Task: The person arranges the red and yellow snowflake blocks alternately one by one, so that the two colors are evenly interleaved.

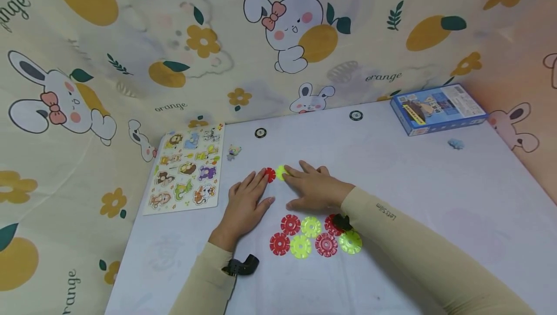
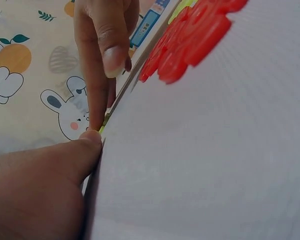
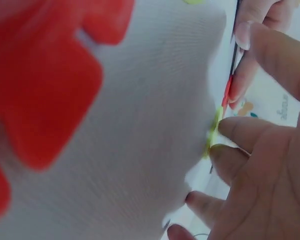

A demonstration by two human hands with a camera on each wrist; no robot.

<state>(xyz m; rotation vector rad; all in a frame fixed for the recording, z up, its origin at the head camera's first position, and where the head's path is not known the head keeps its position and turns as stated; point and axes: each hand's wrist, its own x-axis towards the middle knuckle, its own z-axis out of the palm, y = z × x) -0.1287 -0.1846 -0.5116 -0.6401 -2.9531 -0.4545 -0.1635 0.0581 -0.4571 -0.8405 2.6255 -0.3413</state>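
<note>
Two flower-shaped notched plastic discs lie close side by side on the white table, a red disc (image 1: 271, 175) and a yellow-green disc (image 1: 280, 172). My left hand (image 1: 245, 206) reaches in from the left, its extended fingertips on the red disc. From the right, my right hand (image 1: 316, 188) touches the yellow-green disc with outstretched fingers; the right wrist view shows those fingertips on that disc (image 3: 214, 132). Nearer me, two rows of red discs (image 1: 279, 244) and yellow-green discs (image 1: 300, 247) alternate. A black wrist camera partly hides one red disc.
A board of animal pictures (image 1: 184, 170) lies at the left, with a small toy figure (image 1: 233, 152) beside it. Two black round markers (image 1: 260, 133) sit toward the back. At the back right are a blue box (image 1: 439, 108) and a small blue piece (image 1: 456, 144).
</note>
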